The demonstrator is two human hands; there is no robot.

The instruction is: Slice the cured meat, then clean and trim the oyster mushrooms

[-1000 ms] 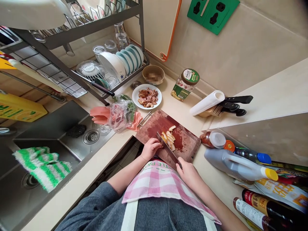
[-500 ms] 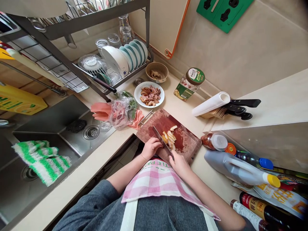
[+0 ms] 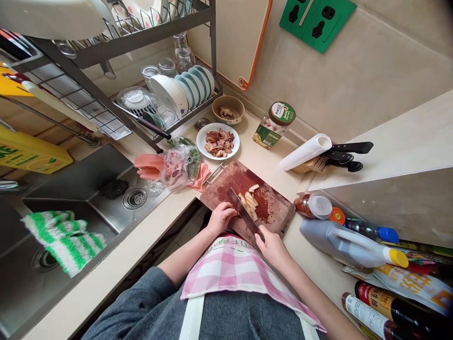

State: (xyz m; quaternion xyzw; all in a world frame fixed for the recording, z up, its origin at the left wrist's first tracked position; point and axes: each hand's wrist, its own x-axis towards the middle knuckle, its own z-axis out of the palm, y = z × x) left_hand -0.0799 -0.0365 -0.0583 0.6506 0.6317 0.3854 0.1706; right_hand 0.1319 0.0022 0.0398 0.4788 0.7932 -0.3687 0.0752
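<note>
Head view | pale slices (image 3: pixel 250 200) are lying cut on the board (image 3: pixel 271 208), 2 o'clock of the left hand (image 3: pixel 222 217); uncut remainder: I can't tell | right hand (image 3: pixel 272 246) is grasping the knife (image 3: pixel 248 218); left is curling beside it, hold unclear | versus earlier frame, I'm seeing right sitting farther toward 4 o'clock

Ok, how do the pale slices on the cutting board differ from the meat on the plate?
Colour: the pale slices are whitish with yellow-brown edges; the meat is pinkish brown.
Amount: the pale slices make a small, loose group; the meat forms a larger heap.
Place: the pale slices lie on the cutting board beside the knife; the meat is on the white plate.
Shared: both are in pieces.
</note>
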